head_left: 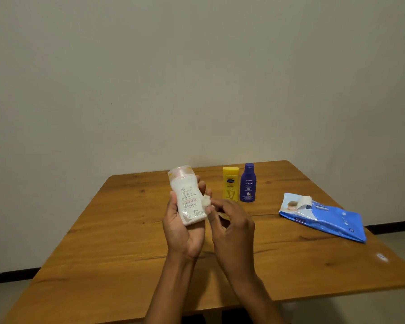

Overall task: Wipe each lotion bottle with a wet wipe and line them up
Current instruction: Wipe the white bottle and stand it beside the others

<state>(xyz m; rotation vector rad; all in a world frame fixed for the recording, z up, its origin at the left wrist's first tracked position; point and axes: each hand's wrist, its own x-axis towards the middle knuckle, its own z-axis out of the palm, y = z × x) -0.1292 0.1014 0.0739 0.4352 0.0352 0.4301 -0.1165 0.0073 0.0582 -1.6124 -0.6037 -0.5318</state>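
1. The white lotion bottle (189, 197) is held above the wooden table (126, 230), cap end up and tilted left, back label toward the camera; the left hand (182, 228) is wrapped around it.
2. The right hand (232, 228) pinches a small wadded wet wipe (206, 202) against the bottle's right edge.
3. The yellow Vaseline bottle (230, 184) and blue Nivea bottle (248, 182) stand upright, touching, near the far edge.
4. The blue wipes pack (323, 217) lies at right, flap peeled open; its contents are hidden.
5. The white bottle's label print is unreadable.
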